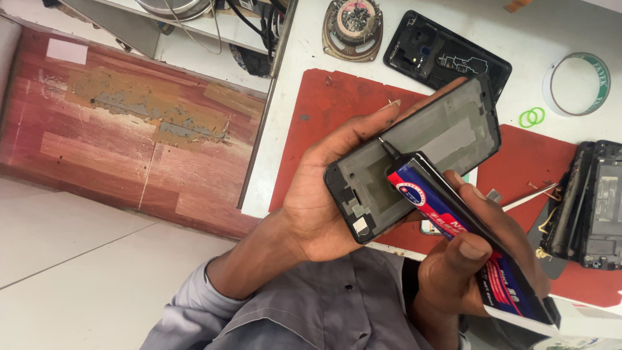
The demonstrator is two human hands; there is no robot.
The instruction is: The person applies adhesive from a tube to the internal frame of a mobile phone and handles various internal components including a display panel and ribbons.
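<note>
Left hand [317, 201] cradles phone frame [414, 155] from below, above red mat [330, 110]. Right hand [479, 266] squeezes glue tube [453, 220], black nozzle [391, 149] touching frame interior. Step judged: adhesive application. Next calls for steady bead along frame edge, light pressure.

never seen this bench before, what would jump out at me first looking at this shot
The eye lands mid-frame on the left hand cradling a black phone frame, open side up. The right hand squeezes a blue and red glue tube, its black nozzle tip at the frame's inner face. Behind them a red mat covers the white table, with another phone housing above and a roll of tape at the upper right.
</note>
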